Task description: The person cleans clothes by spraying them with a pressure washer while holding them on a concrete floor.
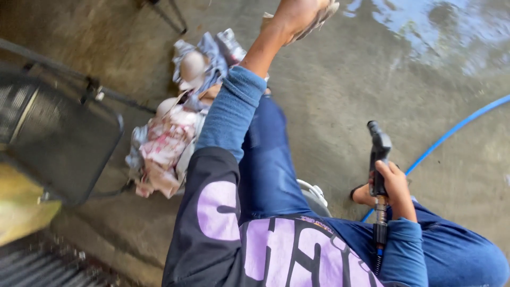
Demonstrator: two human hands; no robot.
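Note:
My left hand [295, 13] is stretched out at the top edge, closed on a flat greyish thing [321, 18] that is blurred and partly cut off; its kind cannot be told. My right hand [394, 187] grips a black spray gun [379, 153] by the handle, nozzle pointing away over the wet concrete floor [340, 90]. A blue hose [451, 133] runs from the gun's base off to the right edge. Both arms wear blue sleeves under a black top with purple letters. Beneath my left arm lies a heap of crumpled cloths [169, 139], white, pink and blue.
A black mesh metal chair [58, 139] stands at the left, its thin legs reaching toward the cloth heap. A yellow object [21, 208] sits at the lower left above a ridged dark mat [48, 266]. A puddle [441, 26] shines at the top right. Something white [314, 192] shows by my knee.

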